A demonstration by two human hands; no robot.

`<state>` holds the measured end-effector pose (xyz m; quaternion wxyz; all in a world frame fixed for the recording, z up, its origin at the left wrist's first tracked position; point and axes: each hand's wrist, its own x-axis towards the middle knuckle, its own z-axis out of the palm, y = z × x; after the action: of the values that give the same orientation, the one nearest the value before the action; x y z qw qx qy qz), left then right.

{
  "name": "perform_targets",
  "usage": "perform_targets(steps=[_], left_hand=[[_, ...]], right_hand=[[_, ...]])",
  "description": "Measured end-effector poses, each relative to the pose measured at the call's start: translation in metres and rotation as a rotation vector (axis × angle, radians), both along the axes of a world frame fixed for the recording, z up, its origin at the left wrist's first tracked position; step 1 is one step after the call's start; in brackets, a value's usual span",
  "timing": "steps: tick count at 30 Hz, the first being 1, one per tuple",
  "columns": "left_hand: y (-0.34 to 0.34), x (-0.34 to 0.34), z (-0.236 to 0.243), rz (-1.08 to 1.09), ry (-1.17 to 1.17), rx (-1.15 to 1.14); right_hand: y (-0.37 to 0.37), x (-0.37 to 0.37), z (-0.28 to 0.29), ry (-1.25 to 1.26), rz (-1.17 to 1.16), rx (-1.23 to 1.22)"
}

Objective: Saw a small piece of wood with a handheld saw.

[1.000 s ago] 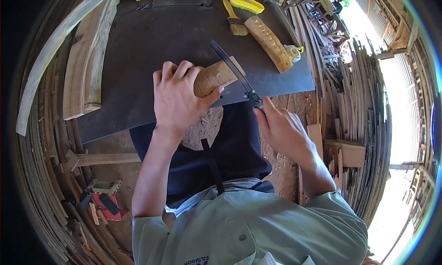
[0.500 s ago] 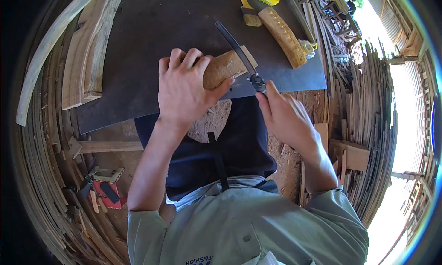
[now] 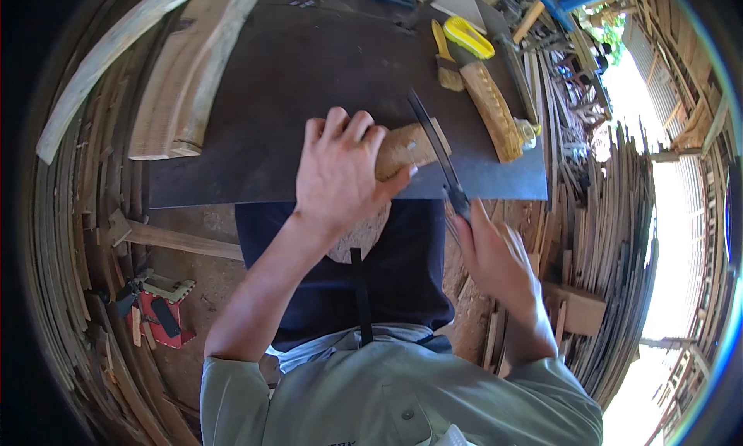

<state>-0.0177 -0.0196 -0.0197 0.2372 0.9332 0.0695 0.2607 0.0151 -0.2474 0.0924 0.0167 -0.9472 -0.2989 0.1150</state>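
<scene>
Workshop, head view: strips of timber (image 3: 607,221) stand stacked around a dark table (image 3: 255,97). Clock positions are read from the wooden block (image 3: 396,152), 12 toward the top edge. The block lies at the table's near edge. Left hand (image 3: 338,175) at 8 o'clock: fingers curled over the block's left end, thumb along its lower side; gripping. Right hand (image 3: 497,256) at 5 o'clock: fingers closed around the handle of a narrow dark hand tool (image 3: 436,138). Its strip runs across the block's right end; cannot tell whether it touches. Carved wood piece (image 3: 492,111) at 2 o'clock; flat paintbrush (image 3: 449,74) at 1, yellow-backed brush (image 3: 467,37) just beyond. Thick wood slab (image 3: 182,82) at 10. Red box (image 3: 176,316) on the floor, 8 o'clock.
</scene>
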Motion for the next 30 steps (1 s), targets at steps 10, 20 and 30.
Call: perform_targets(steps=[10, 20, 30], left_hand=[[0.006, -0.003, 0.008, -0.006, 0.003, -0.023], [0.004, -0.002, 0.006, -0.061, 0.035, 0.025], [0.004, 0.001, 0.007, -0.028, 0.058, 0.147]], right_hand=[[-0.011, 0.029, -0.018, -0.029, 0.089, 0.041], [0.006, 0.025, -0.005, -0.101, 0.169, 0.04], [-0.002, 0.021, -0.018, -0.109, 0.271, 0.226]])
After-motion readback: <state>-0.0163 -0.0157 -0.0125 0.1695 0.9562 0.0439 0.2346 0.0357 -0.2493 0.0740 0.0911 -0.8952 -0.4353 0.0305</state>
